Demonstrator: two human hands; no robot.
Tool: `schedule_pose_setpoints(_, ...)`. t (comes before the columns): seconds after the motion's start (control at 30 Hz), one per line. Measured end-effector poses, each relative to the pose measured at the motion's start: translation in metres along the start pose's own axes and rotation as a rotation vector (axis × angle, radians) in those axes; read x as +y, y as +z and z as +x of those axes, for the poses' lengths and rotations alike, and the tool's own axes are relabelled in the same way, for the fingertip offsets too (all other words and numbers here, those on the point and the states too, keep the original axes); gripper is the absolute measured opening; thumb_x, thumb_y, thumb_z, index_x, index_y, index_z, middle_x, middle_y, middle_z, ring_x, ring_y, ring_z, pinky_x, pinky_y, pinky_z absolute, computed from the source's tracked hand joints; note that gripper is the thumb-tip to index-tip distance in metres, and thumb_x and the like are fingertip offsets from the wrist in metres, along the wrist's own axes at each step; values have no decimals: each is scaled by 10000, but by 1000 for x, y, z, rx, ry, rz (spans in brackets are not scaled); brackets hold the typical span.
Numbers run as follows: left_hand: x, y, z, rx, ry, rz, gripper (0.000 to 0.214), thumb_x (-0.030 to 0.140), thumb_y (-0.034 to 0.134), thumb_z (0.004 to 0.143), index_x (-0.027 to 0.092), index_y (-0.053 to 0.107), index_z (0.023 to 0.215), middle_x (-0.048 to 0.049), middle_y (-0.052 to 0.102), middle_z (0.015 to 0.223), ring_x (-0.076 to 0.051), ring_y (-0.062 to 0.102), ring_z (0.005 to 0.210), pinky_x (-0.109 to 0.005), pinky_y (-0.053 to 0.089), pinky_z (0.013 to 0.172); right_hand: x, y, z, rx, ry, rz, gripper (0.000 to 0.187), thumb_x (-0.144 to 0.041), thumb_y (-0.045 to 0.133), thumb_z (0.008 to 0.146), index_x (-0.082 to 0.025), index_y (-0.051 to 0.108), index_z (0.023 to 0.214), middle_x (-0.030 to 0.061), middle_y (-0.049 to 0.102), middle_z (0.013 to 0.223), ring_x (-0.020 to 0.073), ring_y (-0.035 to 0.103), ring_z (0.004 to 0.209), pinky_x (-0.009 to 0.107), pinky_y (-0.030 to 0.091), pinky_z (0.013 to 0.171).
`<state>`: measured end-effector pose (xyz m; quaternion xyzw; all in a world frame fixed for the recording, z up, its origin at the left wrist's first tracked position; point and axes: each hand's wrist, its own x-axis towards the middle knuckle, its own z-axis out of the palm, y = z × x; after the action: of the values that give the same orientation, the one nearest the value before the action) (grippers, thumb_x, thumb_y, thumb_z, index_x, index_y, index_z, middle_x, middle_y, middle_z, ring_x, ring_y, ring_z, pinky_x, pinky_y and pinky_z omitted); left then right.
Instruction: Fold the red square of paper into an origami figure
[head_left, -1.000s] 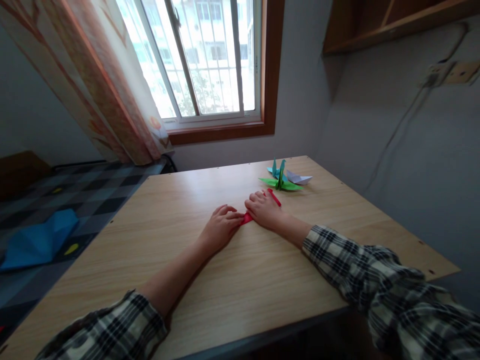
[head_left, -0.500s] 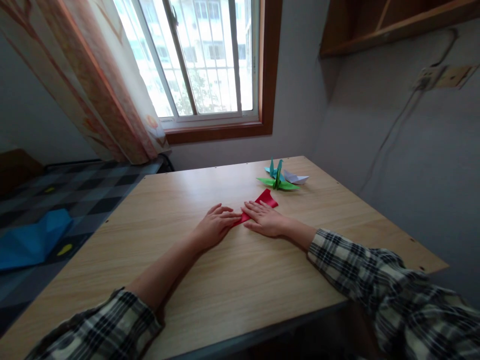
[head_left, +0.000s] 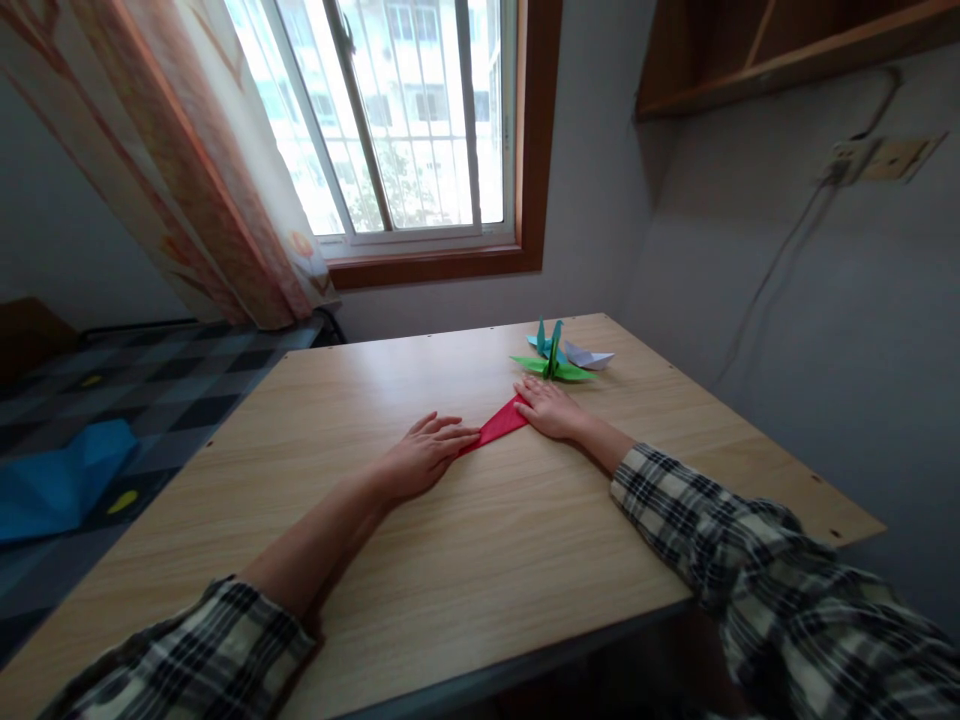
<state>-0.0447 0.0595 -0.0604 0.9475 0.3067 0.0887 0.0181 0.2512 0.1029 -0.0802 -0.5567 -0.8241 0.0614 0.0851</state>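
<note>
A folded red paper [head_left: 499,424] lies flat on the wooden table [head_left: 450,560], pointed toward the left. My left hand [head_left: 424,455] rests flat on its near left tip with the fingers stretched out. My right hand [head_left: 551,408] lies flat on the paper's far right end, fingers extended and pressing down. Both arms wear plaid sleeves.
Just behind my right hand stand a green paper crane [head_left: 553,362], a teal crane [head_left: 541,338] and a white paper boat [head_left: 589,355]. A window with a curtain [head_left: 195,170] is beyond the table. A blue cloth [head_left: 64,480] lies on the checked surface at left.
My right hand has slid from the middle of the red paper out to its far right end, flattening it. My left hand stays on the left tip.
</note>
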Motion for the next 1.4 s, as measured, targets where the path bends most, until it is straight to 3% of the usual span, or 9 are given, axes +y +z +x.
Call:
schedule_pose_setpoints(0.13, 4, -2, 2, 26, 14, 0, 458, 230, 353, 1040, 313, 538, 1450, -22, 615, 1430, -221, 457, 1406, -484, 267, 1201, 0, -1, -1, 112, -20, -12, 524, -314, 426, 1040, -131, 415, 1531, 168, 318, 1621, 267, 252, 1516, 451, 231, 1222)
schedule_pose_setpoints(0.23, 9, -3, 4, 51, 28, -26, 454, 211, 372, 1029, 330, 561, 1424, -12, 635, 1404, -224, 439, 1418, -508, 275, 1193, -12, -5, -8, 212, -268, 0, 441, -282, 544, 997, -198, 556, 1429, 129, 409, 1581, 271, 309, 1488, 497, 232, 1211)
schedule_pose_setpoints(0.3, 11, -3, 4, 69, 40, -39, 448, 205, 381, 1026, 337, 576, 1407, -9, 642, 1394, -231, 437, 1414, -528, 286, 1183, -22, -7, -13, 198, -446, 28, 345, -306, 585, 991, -236, 648, 1323, 99, 532, 1492, 264, 414, 1423, 497, 286, 1177)
schedule_pose_setpoints(0.37, 12, -4, 4, 98, 44, -42, 430, 209, 405, 1017, 321, 598, 1385, -19, 646, 1384, -244, 451, 1391, -539, 303, 1169, -30, -8, -18, 178, -525, 50, 269, -319, 597, 995, -235, 705, 1226, 84, 652, 1347, 249, 532, 1303, 461, 362, 1116)
schedule_pose_setpoints(0.5, 14, -8, 3, 156, 37, -61, 332, 210, 483, 976, 274, 723, 1197, -51, 714, 1217, -248, 552, 1224, -485, 390, 1101, -36, -9, -29, 215, -544, 43, 216, -306, 592, 1005, -205, 741, 1123, 80, 725, 1169, 225, 624, 1087, 392, 435, 976)
schedule_pose_setpoints(0.67, 22, -11, 4, 176, -5, -67, 294, 197, 520, 942, 269, 780, 1060, -46, 727, 940, -211, 611, 944, -395, 467, 928, -40, -8, -43, 270, -526, -8, 185, -297, 585, 1009, -190, 730, 1054, 77, 720, 1081, 227, 600, 1004, 370, 401, 905)
schedule_pose_setpoints(0.9, 34, -4, 14, 216, -161, -41, 159, 262, 620, 920, 246, 777, 938, -36, 727, 876, -211, 619, 863, -381, 469, 863, -46, -6, -48, 301, -545, -125, 160, -236, 551, 1011, -174, 683, 945, 75, 700, 977, 226, 589, 939, 367, 356, 880)
schedule_pose_setpoints(1.07, 31, -2, 12, 201, -95, -22, 190, 213, 581, 936, 234, 769, 954, -42, 726, 884, -200, 633, 845, -371, 474, 860, -40, -5, -51, 294, -555, -93, 172, -206, 547, 1010, -168, 689, 921, 68, 727, 929, 206, 644, 866, 353, 387, 870)
schedule_pose_setpoints(1.4, 38, -11, -3, 173, 127, 176, 273, 277, 447, 1048, 227, 713, 1011, -27, 699, 900, -179, 639, 843, -404, 450, 1019, -33, -9, -59, 254, -627, -49, 213, -188, 522, 1022, -175, 735, 1022, 108, 754, 1071, 210, 691, 944, 362, 489, 905)
